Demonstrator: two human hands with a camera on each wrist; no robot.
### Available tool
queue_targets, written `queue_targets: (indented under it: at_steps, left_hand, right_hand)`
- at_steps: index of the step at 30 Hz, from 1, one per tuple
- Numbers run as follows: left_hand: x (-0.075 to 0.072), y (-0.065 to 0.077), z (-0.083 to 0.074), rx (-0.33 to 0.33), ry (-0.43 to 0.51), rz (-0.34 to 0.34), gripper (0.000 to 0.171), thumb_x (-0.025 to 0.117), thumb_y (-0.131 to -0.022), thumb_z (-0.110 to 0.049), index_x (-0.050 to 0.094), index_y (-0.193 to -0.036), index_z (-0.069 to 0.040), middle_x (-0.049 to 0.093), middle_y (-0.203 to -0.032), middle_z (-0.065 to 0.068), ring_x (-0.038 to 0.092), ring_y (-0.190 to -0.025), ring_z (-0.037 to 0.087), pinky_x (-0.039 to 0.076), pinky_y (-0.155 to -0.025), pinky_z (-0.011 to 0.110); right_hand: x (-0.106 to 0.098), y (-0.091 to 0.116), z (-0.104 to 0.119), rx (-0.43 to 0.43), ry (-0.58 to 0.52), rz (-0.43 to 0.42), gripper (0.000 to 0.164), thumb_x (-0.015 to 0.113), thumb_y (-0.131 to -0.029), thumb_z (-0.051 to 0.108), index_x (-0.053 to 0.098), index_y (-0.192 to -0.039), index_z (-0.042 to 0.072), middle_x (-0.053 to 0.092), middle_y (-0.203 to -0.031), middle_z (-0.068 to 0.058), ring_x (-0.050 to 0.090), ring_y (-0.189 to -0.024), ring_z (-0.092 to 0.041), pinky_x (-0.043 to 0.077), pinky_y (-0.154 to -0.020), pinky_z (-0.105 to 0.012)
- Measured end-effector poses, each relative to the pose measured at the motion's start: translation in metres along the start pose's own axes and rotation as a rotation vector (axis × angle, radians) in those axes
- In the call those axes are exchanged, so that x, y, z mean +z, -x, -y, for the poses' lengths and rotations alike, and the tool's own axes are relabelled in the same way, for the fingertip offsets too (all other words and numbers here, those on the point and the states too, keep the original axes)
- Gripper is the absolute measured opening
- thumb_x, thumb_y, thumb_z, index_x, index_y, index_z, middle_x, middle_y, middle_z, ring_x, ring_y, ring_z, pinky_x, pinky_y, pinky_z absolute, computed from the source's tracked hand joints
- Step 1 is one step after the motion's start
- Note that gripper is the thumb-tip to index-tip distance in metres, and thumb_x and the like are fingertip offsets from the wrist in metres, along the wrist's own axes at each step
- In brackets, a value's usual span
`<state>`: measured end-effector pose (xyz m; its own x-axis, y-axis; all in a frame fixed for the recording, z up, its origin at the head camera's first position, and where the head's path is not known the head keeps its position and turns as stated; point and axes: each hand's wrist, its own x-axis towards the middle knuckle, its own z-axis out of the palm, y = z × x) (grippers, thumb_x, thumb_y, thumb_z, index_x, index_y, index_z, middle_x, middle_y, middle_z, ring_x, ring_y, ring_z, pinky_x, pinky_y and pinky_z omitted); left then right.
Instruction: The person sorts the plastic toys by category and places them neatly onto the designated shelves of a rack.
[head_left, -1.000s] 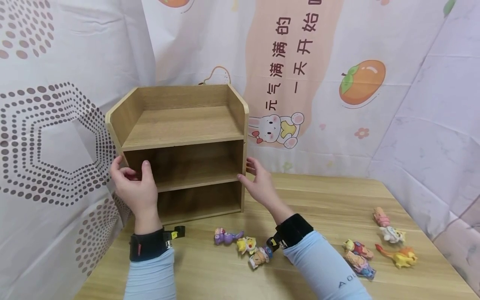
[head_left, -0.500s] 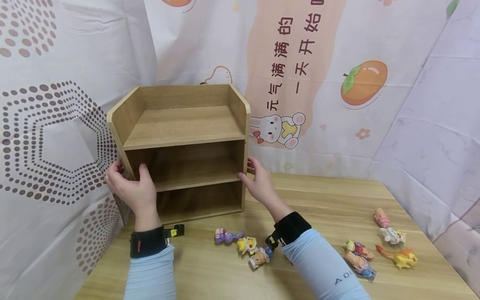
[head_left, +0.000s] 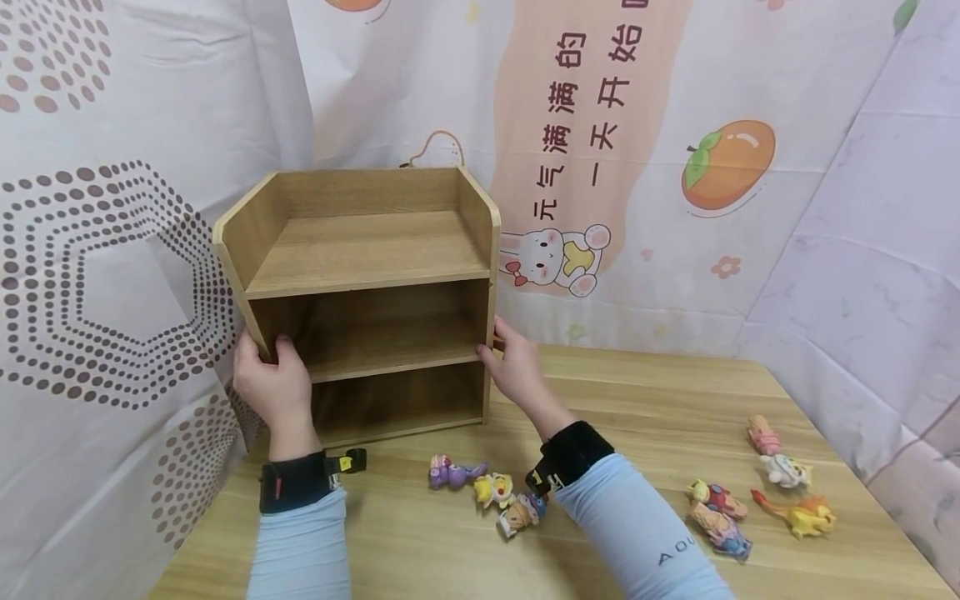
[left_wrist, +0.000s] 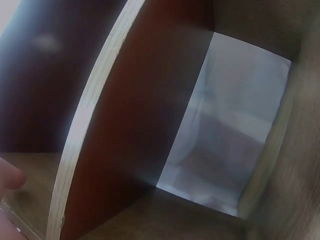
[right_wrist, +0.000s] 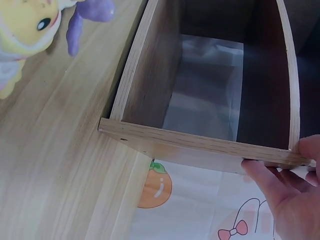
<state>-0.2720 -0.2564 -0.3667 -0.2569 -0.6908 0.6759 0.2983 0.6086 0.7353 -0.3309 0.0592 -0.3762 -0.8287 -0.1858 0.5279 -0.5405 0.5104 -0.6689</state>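
Between left hand (head_left: 276, 387) and right hand (head_left: 519, 371), both curled round its sides: wooden shelf unit (head_left: 367, 287). Likely step: positioning; next move calls for even grip.

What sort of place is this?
Probably a makeshift filming corner, not a furnished room: printed cloths hang behind and beside a wooden tabletop, with a small shelf unit and loose toy figures.
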Motion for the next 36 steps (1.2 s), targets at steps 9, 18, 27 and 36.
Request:
queue_targets:
  at_steps: [9,18,27,36]
  left_hand:
    - [-0.003,-0.005,0.001,0.014,-0.011,-0.003,0.022,0.058,-0.084,-0.005,0.071,-0.102,-0.006,0.069,-0.1,0.009,0.061,-0.093,0.019,0.049,-0.077,0.045]
    - [-0.003,-0.005,-0.002,0.004,-0.006,0.029,0.021,0.061,-0.085,-0.007,0.072,-0.103,-0.006,0.068,-0.098,0.014,0.06,-0.089,0.019,0.045,-0.07,0.04]
    - [0.0,-0.001,-0.005,0.024,-0.019,0.039,0.012,0.064,-0.085,-0.011,0.071,-0.088,-0.002,0.065,-0.083,0.017,0.054,-0.072,0.023,0.039,-0.061,0.039]
    - [0.0,0.0,-0.005,0.033,-0.024,0.044,0.007,0.066,-0.082,-0.009,0.071,-0.081,-0.003,0.062,-0.075,0.016,0.051,-0.067,0.019,0.039,-0.059,0.034]
  right_hand:
    - [0.001,-0.001,0.002,-0.054,0.084,-0.016,0.042,0.062,-0.091,0.005,0.054,-0.131,0.012,0.062,-0.12,-0.014,0.061,-0.1,-0.026,0.056,-0.08,-0.039]
    - [-0.003,0.0,0.002,-0.063,0.067,-0.02,0.041,0.063,-0.09,0.002,0.055,-0.13,0.01,0.065,-0.116,-0.014,0.062,-0.098,-0.026,0.057,-0.076,-0.037]
    - [-0.013,0.004,-0.003,-0.047,0.054,-0.02,0.04,0.063,-0.09,0.002,0.056,-0.129,0.008,0.064,-0.117,-0.014,0.061,-0.1,-0.027,0.056,-0.079,-0.041]
    - [-0.018,0.006,-0.006,-0.039,0.089,-0.006,0.04,0.063,-0.09,0.005,0.056,-0.129,0.01,0.063,-0.118,-0.014,0.062,-0.098,-0.025,0.056,-0.079,-0.039]
